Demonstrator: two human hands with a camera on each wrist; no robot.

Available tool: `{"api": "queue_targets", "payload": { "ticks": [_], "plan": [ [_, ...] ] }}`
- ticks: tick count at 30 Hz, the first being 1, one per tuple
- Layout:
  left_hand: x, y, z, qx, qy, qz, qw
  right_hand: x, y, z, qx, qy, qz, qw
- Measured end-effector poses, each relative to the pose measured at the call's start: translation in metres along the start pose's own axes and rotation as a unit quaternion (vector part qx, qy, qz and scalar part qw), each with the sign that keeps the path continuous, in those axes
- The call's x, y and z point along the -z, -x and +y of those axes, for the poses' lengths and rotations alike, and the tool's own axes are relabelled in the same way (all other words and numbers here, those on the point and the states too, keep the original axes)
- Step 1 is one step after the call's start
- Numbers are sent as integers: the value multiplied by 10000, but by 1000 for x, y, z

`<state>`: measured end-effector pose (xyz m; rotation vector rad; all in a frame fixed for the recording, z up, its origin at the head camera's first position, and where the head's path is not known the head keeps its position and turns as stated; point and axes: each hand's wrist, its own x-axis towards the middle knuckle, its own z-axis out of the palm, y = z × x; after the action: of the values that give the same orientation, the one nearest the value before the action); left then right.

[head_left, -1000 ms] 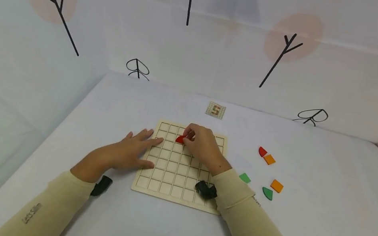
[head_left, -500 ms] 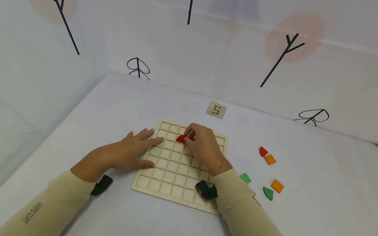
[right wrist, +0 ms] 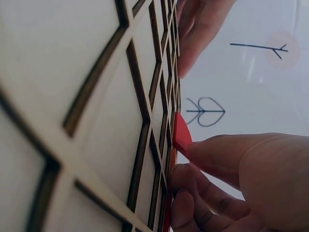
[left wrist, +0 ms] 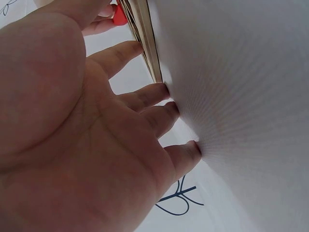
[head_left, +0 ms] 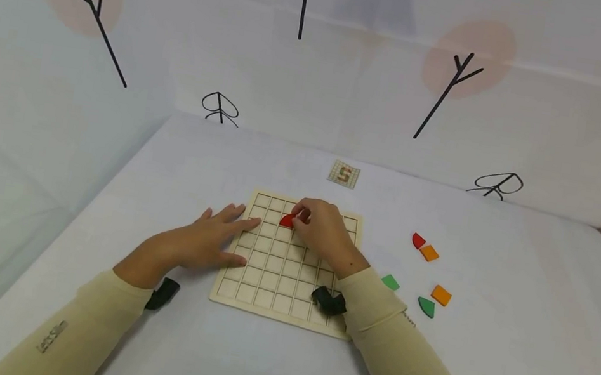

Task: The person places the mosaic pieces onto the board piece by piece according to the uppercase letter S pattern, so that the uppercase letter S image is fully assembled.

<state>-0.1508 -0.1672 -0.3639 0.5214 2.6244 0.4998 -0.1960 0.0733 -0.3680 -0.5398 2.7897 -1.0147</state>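
Observation:
A square wooden grid board (head_left: 265, 280) lies on the white table. My right hand (head_left: 324, 232) is over its far part, thumb and fingers pinching a red quarter-circle tile (head_left: 287, 220). The right wrist view shows the thumb at the corner of that red tile (right wrist: 181, 133), which stands tilted against the grid. Slivers of an orange tile (right wrist: 173, 157) and another red tile (right wrist: 167, 212) show on the board beside the curled fingers. My left hand (head_left: 203, 243) is spread at the board's left edge, some fingertips on the board, others on the cloth.
Right of the board lie a red quarter-circle tile (head_left: 418, 240), two orange square tiles (head_left: 429, 252), a dark green quarter-circle tile (head_left: 426, 307) and a light green tile (head_left: 390, 282) partly behind the right sleeve. A small pattern card (head_left: 344, 174) lies beyond the board.
Almost nothing differs. The right hand stays on the red tile with only tiny shifts, and the left hand keeps its place.

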Motion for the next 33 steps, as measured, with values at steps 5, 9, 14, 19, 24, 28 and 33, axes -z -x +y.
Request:
{"api": "queue_targets", "payload": {
  "ticks": [5, 9, 14, 19, 24, 28, 33],
  "plan": [
    [-1, -1, -1, -10, -48, 28, 10000, 0, -1, 0, -25, 93, 37, 9999],
    [-1, -2, -2, 9, -69, 40, 10000, -1, -2, 0, -25, 100, 29, 9999],
    [-1, -2, -2, 27, -73, 30, 10000, -1, -2, 1, -2, 83, 49, 10000],
    [-1, -3, -3, 26, -45, 7, 10000, -1, -3, 1, 18, 32, 50, 10000],
    [0, -2, -2, -11, -45, 5, 10000, 0, -2, 1, -55, 62, 61, 9999],
    [0, -2, -2, 18, -5, 8, 10000, 0, -2, 1, -63, 83, 44, 9999],
    [0, -2, -3, 35, -39, -22, 10000, 0, -3, 0, -115, 76, -16, 9999]
  ]
}}
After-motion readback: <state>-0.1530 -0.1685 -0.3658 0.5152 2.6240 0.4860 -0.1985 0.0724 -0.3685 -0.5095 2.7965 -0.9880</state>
